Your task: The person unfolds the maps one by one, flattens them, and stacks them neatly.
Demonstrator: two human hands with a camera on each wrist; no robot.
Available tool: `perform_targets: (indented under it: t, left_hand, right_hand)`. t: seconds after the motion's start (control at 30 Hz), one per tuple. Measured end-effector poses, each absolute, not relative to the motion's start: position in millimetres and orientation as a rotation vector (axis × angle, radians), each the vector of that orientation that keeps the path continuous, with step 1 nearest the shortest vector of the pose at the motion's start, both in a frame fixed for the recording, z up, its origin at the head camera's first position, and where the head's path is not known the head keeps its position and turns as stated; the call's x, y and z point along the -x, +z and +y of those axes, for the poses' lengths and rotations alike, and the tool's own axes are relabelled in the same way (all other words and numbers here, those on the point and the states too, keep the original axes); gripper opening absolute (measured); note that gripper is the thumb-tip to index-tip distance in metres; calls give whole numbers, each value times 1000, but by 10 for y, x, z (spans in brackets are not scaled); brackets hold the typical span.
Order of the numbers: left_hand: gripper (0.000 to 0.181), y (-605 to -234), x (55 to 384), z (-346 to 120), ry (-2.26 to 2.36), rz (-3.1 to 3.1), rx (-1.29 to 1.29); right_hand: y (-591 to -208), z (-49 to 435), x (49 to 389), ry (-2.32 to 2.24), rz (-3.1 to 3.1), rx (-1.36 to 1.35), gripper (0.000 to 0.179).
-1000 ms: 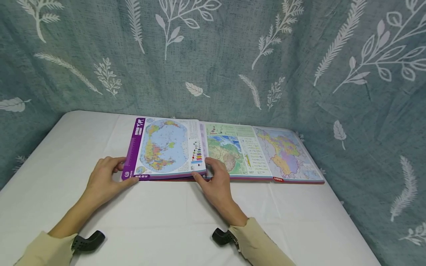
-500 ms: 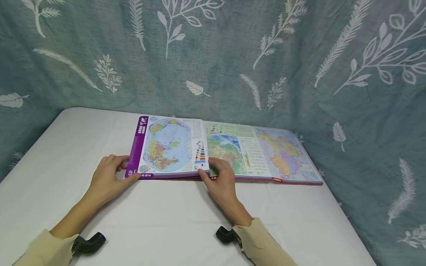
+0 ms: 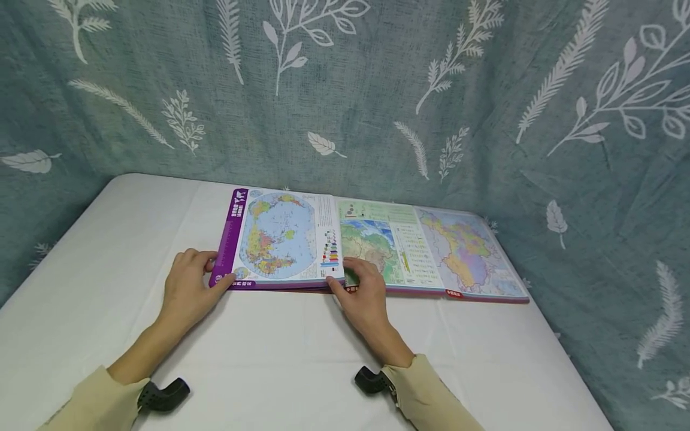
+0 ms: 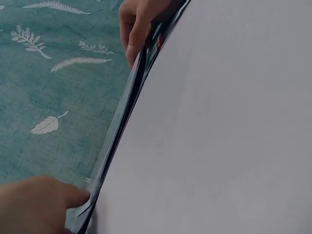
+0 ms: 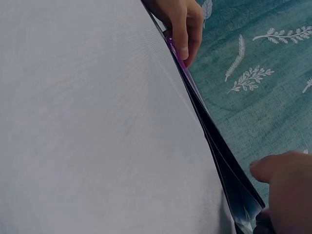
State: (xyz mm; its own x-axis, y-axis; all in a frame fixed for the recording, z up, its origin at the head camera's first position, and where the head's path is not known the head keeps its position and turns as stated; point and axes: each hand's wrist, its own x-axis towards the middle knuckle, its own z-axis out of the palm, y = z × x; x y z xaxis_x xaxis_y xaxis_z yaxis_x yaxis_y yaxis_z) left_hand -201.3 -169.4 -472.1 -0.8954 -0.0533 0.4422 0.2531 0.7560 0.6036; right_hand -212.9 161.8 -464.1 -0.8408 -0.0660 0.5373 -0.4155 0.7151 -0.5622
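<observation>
A folded world map [image 3: 280,236] with a purple left border lies on top of the left part of a second, unfolded map [image 3: 415,245]. My left hand [image 3: 190,284] holds the world map at its near left corner, thumb on the front corner and fingers at the purple side. At the near right corner my right hand [image 3: 363,293] pinches the same map, thumb on the front edge and fingers by the right side. In the right wrist view, dark gaps show between layers along the near edge [image 5: 214,136]. Some fingertips are hidden.
Both maps lie on a white-covered table [image 3: 291,353], near its far edge. A green curtain [image 3: 356,108] with white leaf prints hangs right behind and along the right side. Black wrist devices [image 3: 164,395] sit at both beige sleeves.
Both hands have slid the world map slightly to the right over the second map, exposing more table on the left. The head view has also shifted a little. The grip looks the same.
</observation>
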Motion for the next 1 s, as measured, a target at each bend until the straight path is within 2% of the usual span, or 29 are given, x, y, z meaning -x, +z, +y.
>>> perform_targets:
  t: [0.43,0.77,1.0]
  left_hand:
    - [33,-4815,2058,-1491,-1003,-2441,52]
    - [33,-4772,1994,-1562,-1020,-2481,26]
    - [37,-4712,2047,-1517,-1046,-2450,31]
  right_hand:
    - [-4721,1641,2039,874,-2546,-278,46]
    - [-4710,1609,2050,1205,-2566,-161,50]
    - [-4639,1650,2094,1208,-2537,-197,46]
